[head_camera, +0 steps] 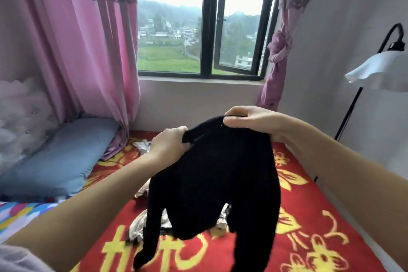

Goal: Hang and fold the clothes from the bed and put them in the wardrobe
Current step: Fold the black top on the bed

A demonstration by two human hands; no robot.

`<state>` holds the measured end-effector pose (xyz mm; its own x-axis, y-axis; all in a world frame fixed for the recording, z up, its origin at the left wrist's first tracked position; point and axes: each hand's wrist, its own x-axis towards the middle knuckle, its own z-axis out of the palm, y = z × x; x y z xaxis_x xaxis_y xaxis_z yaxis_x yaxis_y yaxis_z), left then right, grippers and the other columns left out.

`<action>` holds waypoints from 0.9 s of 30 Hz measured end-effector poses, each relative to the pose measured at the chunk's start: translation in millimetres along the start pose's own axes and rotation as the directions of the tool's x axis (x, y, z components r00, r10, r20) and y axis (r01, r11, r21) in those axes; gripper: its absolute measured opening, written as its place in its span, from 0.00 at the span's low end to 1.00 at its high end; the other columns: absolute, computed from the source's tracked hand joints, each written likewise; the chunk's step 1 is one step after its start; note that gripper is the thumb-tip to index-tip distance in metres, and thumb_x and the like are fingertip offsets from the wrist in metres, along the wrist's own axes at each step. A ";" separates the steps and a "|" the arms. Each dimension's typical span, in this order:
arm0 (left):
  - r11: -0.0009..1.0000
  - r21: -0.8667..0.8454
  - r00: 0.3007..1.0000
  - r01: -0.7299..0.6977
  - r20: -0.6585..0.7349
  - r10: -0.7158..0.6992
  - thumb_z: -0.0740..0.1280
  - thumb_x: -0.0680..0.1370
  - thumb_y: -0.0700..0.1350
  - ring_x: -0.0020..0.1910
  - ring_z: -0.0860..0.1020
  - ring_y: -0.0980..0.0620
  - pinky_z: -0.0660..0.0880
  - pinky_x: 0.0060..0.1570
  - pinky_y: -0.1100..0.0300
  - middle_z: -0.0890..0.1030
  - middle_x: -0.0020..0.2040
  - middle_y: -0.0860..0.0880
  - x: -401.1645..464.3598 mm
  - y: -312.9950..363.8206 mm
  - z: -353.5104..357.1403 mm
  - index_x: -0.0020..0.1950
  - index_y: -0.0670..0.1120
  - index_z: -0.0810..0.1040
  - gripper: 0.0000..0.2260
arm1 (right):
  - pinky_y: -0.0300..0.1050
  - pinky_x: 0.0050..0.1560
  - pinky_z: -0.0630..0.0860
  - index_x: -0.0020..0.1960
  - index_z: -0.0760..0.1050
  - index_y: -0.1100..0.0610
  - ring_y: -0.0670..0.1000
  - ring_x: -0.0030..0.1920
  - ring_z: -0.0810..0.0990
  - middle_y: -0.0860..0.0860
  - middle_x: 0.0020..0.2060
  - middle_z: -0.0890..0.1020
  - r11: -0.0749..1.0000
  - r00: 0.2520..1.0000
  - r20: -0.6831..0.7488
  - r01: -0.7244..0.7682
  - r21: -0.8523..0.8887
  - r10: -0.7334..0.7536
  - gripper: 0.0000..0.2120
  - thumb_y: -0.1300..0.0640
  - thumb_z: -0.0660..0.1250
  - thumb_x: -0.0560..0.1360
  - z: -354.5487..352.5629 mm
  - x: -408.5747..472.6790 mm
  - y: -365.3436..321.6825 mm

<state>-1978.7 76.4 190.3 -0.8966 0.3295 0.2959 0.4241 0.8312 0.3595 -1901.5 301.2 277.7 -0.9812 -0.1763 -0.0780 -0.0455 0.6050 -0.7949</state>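
Your left hand (169, 143) grips the top edge of the black garment (216, 172), fingers curled into the fabric, and your right hand (247, 120) pinches the same edge just beside it, at about two o'clock from the left. The two hands sit close together, not touching, so the cloth bunches between them rather than hanging flat. The garment hangs above the bed with two long dark parts trailing down toward six o'clock; whether these are sleeves or legs you cannot tell from here.

To do this step well, I would judge you should slide your hands apart along the top edge until each holds a corner or shoulder. Give one light shake so the trailing parts drop straight and any twist comes out. Then decide: if it is a top, it likely suits a hanger; if it is leggings or trousers, lay it flat and fold.

Under the garment, at six o'clock, lies a crumpled pale patterned garment (143, 225), and another light piece (143, 146) sits at nine o'clock from your left hand. Both rest on the red blanket (309, 216) with yellow flowers. A blue pillow (66, 152) lies at nine o'clock, pink curtains (88, 51) frame the window (205, 17) at twelve, and a floor lamp (379, 66) stands at three. The wardrobe is not in view.
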 end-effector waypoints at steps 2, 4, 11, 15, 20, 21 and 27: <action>1.000 0.018 1.000 0.021 -0.011 -0.021 0.67 0.72 0.58 0.42 0.78 0.47 0.67 0.37 0.58 0.76 0.37 0.54 11.1 -2.9 -6.8 0.41 0.55 0.76 0.08 | 0.41 0.52 0.77 0.61 0.71 0.46 0.45 0.54 0.79 0.42 0.56 0.78 0.965 0.991 0.116 -0.039 -0.260 0.071 0.23 0.46 0.74 0.70 -11.0 -6.3 -6.5; 1.000 0.012 1.000 0.005 0.019 -0.005 0.68 0.72 0.55 0.42 0.76 0.48 0.70 0.39 0.57 0.72 0.36 0.54 22.8 -5.1 -14.6 0.39 0.54 0.78 0.07 | 0.40 0.50 0.76 0.68 0.64 0.44 0.43 0.51 0.78 0.43 0.56 0.75 0.863 0.985 0.104 -0.068 -0.500 0.138 0.29 0.55 0.71 0.70 -21.4 -14.5 -6.6; 0.630 -0.769 0.961 0.110 0.245 0.131 0.69 0.76 0.41 0.28 0.70 0.53 0.64 0.28 0.61 0.74 0.29 0.51 34.4 9.3 -21.5 0.42 0.42 0.75 0.05 | 0.37 0.45 0.73 0.54 0.75 0.46 0.50 0.45 0.79 0.48 0.47 0.81 0.799 0.963 -0.229 -0.024 -0.601 -0.143 0.14 0.62 0.59 0.77 -69.1 -59.7 21.2; 0.703 -0.709 0.933 0.055 0.287 0.216 0.65 0.78 0.44 0.30 0.72 0.52 0.65 0.31 0.60 0.74 0.31 0.49 31.6 24.2 -21.6 0.41 0.42 0.77 0.08 | 0.47 0.40 0.72 0.43 0.77 0.60 0.56 0.36 0.75 0.56 0.34 0.79 0.820 0.940 -0.312 -0.069 -0.568 -0.136 0.11 0.63 0.56 0.77 -86.3 -72.6 42.1; 0.708 -0.704 0.920 0.052 0.309 0.240 0.59 0.79 0.44 0.22 0.61 0.53 0.57 0.24 0.65 0.64 0.25 0.51 34.9 39.1 -35.3 0.32 0.45 0.67 0.16 | 0.43 0.40 0.70 0.39 0.78 0.54 0.48 0.34 0.74 0.51 0.32 0.77 0.885 0.925 -0.374 -0.115 -0.451 -0.070 0.15 0.64 0.56 0.77 -92.5 -77.0 54.4; 0.705 -0.708 0.912 0.039 0.313 0.264 0.58 0.80 0.43 0.21 0.62 0.55 0.59 0.23 0.66 0.65 0.25 0.52 34.0 44.5 -39.2 0.31 0.45 0.67 0.16 | 0.42 0.41 0.72 0.40 0.79 0.53 0.48 0.35 0.76 0.51 0.33 0.79 0.915 0.921 -0.388 -0.114 -0.387 -0.049 0.16 0.65 0.56 0.77 -91.1 -76.2 55.6; 0.698 -0.715 0.923 -0.041 0.240 0.300 0.57 0.80 0.44 0.29 0.69 0.55 0.67 0.30 0.65 0.71 0.30 0.51 41.5 75.7 -73.5 0.37 0.44 0.72 0.13 | 0.37 0.29 0.75 0.43 0.83 0.57 0.47 0.32 0.81 0.53 0.35 0.82 0.991 0.968 -0.249 -0.004 0.136 0.038 0.15 0.54 0.61 0.80 -64.3 -66.9 48.8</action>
<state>-1974.5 120.1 294.8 -0.7308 0.6614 0.1688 0.4241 0.2461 0.8715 -1850.1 392.4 282.8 -0.9980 0.0460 0.0440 -0.0155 0.4942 -0.8692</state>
